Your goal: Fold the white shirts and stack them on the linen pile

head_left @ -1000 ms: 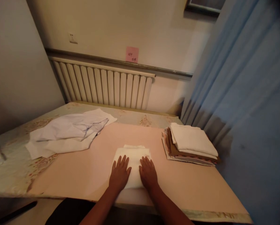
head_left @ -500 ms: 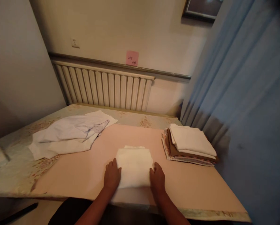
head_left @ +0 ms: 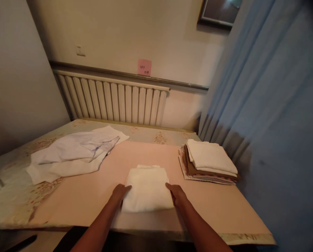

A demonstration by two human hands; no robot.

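The folded white cloth [head_left: 147, 189] sits on the pink table mat [head_left: 93, 196] near the front edge, right in front of the person, and both hands are on it — the left hand [head_left: 120, 194] tucked against its left side, the right hand [head_left: 177, 195] against its right side. The fingers look slid in at the edges, partly curled, but I can't tell whether they've gone underneath or are just pressed to the sides. It looks like soft, light stuff, a few layers thick, so I'd guess it sags in the middle and slides apart if it's pinched by one corner — supporting it from both sides with flat hands under the bottom layer seems the sane grip. Nothing fragile about it, just floppy. Over to the right there's a stack of folded cloths [head_left: 208, 162], white on top with brown and patterned ones below, well apart from the hands. On the left a rumpled pale garment [head_left: 72, 152] lies spread on the flowery tablecloth [head_left: 17, 199].
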